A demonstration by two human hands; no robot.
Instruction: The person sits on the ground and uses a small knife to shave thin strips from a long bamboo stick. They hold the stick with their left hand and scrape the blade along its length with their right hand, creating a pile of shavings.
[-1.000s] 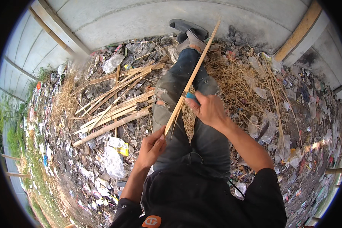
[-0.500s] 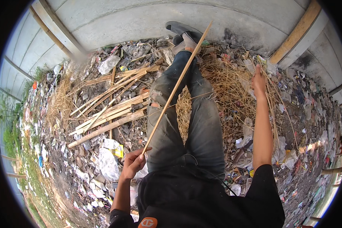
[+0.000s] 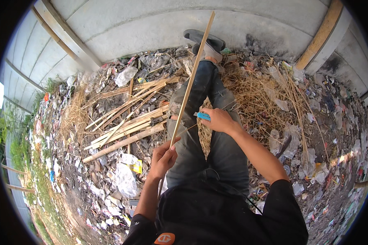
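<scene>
A long, thin bamboo strip [image 3: 193, 75] slants up and away in front of me, over my legs. My left hand [image 3: 163, 159] is closed around its lower part, thumb on top. Over my thighs, my right hand [image 3: 219, 119] grips a blue utility knife [image 3: 203, 116], its short blade toward the strip. A small gap shows between blade and strip. My right fingers partly hide the knife's handle.
Split bamboo strips [image 3: 131, 116] and a thicker bamboo pole [image 3: 126, 143] lie on the littered ground at left. Dry straw-like shavings [image 3: 253, 94] are heaped right of my outstretched legs [image 3: 223, 143]. A grey concrete wall [image 3: 151, 26] stands beyond my feet.
My right hand has come in from the far right to beside the strip, the blue utility knife now visible in it. My left hand and the strip have shifted slightly, the strip standing steeper.
</scene>
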